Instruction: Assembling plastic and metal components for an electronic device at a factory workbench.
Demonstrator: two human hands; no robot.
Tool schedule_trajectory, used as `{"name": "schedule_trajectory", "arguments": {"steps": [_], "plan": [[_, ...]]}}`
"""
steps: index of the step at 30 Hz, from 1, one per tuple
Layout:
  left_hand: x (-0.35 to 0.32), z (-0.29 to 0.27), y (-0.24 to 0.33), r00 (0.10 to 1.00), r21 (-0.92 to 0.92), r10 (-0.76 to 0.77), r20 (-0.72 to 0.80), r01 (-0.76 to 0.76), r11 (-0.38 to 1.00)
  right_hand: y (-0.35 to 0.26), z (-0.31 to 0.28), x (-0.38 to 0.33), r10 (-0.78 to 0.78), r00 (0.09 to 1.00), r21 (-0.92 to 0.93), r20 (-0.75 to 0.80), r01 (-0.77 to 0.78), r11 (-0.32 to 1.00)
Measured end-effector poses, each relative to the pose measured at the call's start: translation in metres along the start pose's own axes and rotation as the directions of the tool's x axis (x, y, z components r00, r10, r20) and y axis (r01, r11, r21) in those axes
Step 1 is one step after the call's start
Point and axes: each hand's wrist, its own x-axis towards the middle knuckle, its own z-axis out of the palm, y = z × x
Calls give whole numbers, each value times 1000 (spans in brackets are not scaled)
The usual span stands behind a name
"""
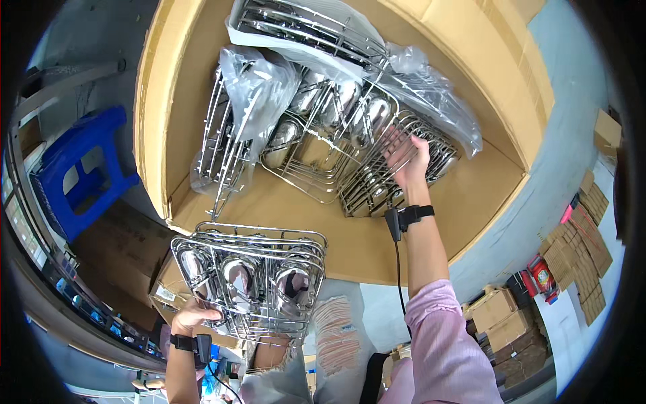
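My left hand (195, 315) grips a metal rack (252, 246); my right hand (416, 170) touches another rack (360, 192) in the box (316, 259), grip unclear.

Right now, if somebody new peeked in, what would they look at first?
Probably the shiny metal rack bundle, low and left of centre, gripped at its near corner by the left hand. Next, the big open cardboard box filling the upper middle, where the right hand touches another metal rack. The bright blue stool pops out at far left.
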Motion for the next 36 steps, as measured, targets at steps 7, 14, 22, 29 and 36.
{"name": "schedule_trajectory", "arguments": {"steps": [7, 14, 22, 29, 36], "plan": [[-5, 13, 7, 999, -42, 50, -1, -50, 998, -28, 25, -59, -12, 944, -28, 330, 22, 999], [-3, 17, 9, 1000, 35, 1, -14, -1, 999, -48, 24, -103, -131, 957, 17, 260, 132, 991], [1, 19, 17, 999, 1, -44, 28, 44, 999, -85, 43, -176, -122, 933, -26, 339, 139, 990], [7, 23, 13, 995, -24, 96, 23, -95, 995, -118, 86, -247, -78, 968, -155, 239, 117, 981], [21, 1, -1, 991, 6, 128, 32, -128, 992, -134, 119, -336, -176, 913, -208, 369, 265, 942]]}}
